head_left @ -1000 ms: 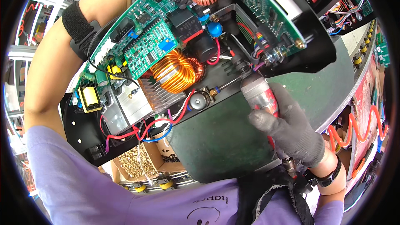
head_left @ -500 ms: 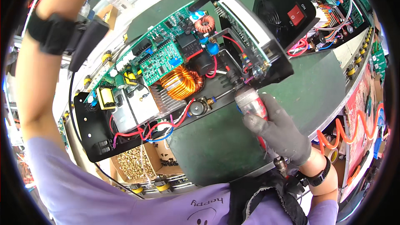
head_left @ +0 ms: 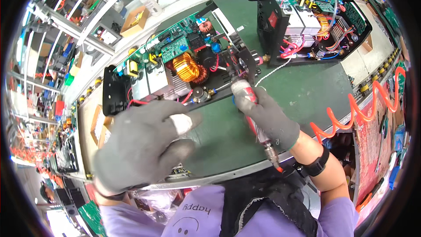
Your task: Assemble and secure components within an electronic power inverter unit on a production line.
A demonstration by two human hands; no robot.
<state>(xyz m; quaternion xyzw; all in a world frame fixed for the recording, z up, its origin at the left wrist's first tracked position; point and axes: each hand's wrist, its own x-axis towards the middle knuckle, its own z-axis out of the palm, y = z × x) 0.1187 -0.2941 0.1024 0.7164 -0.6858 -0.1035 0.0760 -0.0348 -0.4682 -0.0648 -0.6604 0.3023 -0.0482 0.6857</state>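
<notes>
My right hand [head_left: 276, 123], in a grey glove, is wrapped around a red pneumatic screwdriver [head_left: 251, 105]. The tool's head points into the right end of an open black chassis [head_left: 115, 88], beside its end panel; whether the bit touches a screw is hidden. Inside that chassis are a green circuit board [head_left: 175, 44], a copper-wound coil [head_left: 185, 66] and silver heat sinks [head_left: 151, 81]. My left hand [head_left: 138, 145], gloved too and smeared by motion, hovers in front of the chassis's near left side. Its fingers are apart, with nothing visible between them.
A second open chassis [head_left: 315, 57] with a red switch stands at the back right. An orange coiled air hose [head_left: 351, 112] hangs at the right. A white bottle [head_left: 150, 3] and a cardboard box [head_left: 135, 21] sit at the far left. Rollers [head_left: 364, 88] line the green work surface [head_left: 219, 149].
My left arm has come down from the far left, bringing the hand in front of the near chassis. The view has shifted. My right hand still grips the screwdriver at the chassis's right end.
</notes>
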